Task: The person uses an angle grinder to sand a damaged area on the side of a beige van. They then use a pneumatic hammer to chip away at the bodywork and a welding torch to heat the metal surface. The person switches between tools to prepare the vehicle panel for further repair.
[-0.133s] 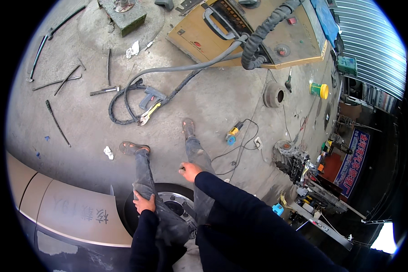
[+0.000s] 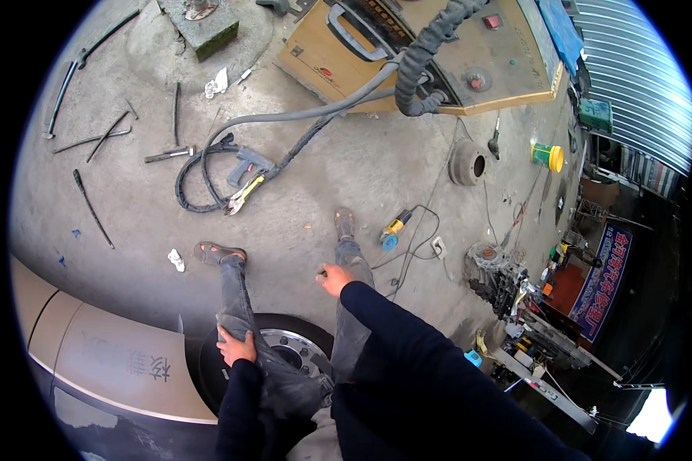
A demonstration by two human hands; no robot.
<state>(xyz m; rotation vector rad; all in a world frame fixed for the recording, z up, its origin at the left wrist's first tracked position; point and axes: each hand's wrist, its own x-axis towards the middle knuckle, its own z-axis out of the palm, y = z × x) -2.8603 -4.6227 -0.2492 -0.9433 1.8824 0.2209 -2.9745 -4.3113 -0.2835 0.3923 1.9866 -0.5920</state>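
My left hand (image 2: 235, 346) rests on my trouser leg (image 2: 237, 303) beside the vehicle's wheel (image 2: 284, 342), its thumb and fingers apart. My right hand (image 2: 333, 279) is closed over my other leg (image 2: 347, 257), with what seems a small thing at the fingertips that I cannot make out. Both of my sandalled feet, the left (image 2: 217, 253) and the right (image 2: 344, 219), stand on the concrete floor. Ahead of them lie a welding gun with a coiled cable (image 2: 246, 167), a white crumpled scrap (image 2: 176, 260) and a yellow angle grinder (image 2: 396, 227).
Pale vehicle bodywork (image 2: 108, 346) borders the lower left. Bars and hammers (image 2: 104, 138) lie at upper left. A tan machine with hoses (image 2: 331, 69) stands at the top. A brake drum (image 2: 465, 163), yellow bucket (image 2: 547, 157) and engine assembly (image 2: 496, 276) stand to the right.
My right hand and right foot have shifted rightward, the hand a little lower in reach from the camera's view. The floor objects on the left appear slightly shifted left.
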